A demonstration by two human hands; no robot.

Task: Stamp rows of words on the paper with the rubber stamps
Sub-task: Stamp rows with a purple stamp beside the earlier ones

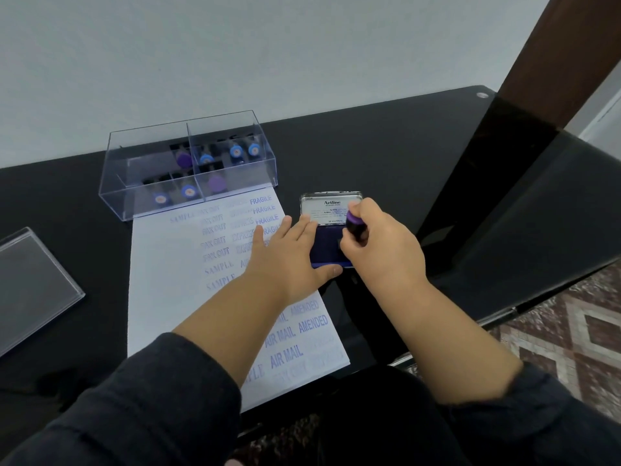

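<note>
A white paper (168, 284) lies on the black table, covered with rows of blue stamped words such as FRAGILE, SAMPLE and AIR MAIL. To its right sits an open ink pad (324, 247) with a raised metal lid. My right hand (379, 247) grips a purple-topped rubber stamp (354, 223) and holds it down on the pad's right side. My left hand (289, 253) lies flat with straight fingers across the paper's right edge, its thumb against the pad's front edge.
A clear plastic box (188, 163) holding several blue and purple stamps stands behind the paper. Its clear lid (30, 284) lies at the left. The table edge (504, 314) runs along the right above a patterned floor. A brown post (551, 62) rises at the back right.
</note>
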